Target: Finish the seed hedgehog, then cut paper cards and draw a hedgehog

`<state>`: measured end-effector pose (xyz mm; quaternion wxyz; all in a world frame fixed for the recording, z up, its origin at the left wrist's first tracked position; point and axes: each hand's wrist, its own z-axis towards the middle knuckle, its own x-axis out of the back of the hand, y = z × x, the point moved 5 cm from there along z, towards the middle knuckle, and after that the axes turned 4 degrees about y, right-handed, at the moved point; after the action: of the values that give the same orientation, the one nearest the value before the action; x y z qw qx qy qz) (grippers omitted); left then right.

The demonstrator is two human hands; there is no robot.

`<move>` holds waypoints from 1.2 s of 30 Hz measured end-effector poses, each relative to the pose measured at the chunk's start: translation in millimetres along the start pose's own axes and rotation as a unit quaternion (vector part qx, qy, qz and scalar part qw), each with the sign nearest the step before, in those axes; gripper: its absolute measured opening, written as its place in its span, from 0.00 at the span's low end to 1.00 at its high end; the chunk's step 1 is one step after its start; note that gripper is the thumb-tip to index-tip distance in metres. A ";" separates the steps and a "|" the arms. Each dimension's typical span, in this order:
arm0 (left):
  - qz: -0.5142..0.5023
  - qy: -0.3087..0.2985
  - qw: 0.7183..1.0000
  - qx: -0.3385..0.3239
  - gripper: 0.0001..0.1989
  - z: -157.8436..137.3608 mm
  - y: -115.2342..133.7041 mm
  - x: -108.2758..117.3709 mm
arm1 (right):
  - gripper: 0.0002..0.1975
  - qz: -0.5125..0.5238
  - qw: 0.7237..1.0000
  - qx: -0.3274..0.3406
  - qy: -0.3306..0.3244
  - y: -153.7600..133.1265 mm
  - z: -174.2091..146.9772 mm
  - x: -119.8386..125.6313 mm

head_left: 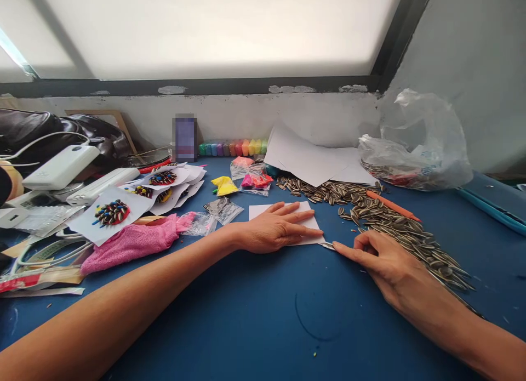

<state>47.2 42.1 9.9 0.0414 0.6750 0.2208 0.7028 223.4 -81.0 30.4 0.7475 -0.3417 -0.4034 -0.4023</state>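
My left hand lies flat with its fingers spread over a folded or stacked sheet of white paper on the blue table. At the paper's lower right corner is the thin pale metal blade of a knife. My right hand is closed around this knife, its index finger stretched along the blade. Most of the handle is hidden under the hand. Just beyond my right hand spreads a long pile of striped sunflower seeds, with an orange pen-like stick lying on it.
Left stand white cards with seed-and-clay pieces, a pink cloth, white power adapters and cables. Behind are clay packets, a row of coloured clay, white sheets, a phone and a plastic bag.
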 end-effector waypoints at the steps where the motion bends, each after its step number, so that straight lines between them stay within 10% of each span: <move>1: -0.001 -0.001 1.000 -0.001 0.23 -0.1 -0.4 -0.2 | 0.24 0.000 1.000 0.002 0.003 0.0 -0.4 -0.2; 36: 0.020 -0.018 1.000 -0.001 0.24 1.6 -2.2 -0.9 | 0.23 -0.020 0.999 0.033 0.021 -16.6 -0.9 -6.4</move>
<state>48.3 44.1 8.2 0.0321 0.6917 0.2054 0.6916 206.9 -87.1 27.4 0.7584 -0.2999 -0.4079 -0.4104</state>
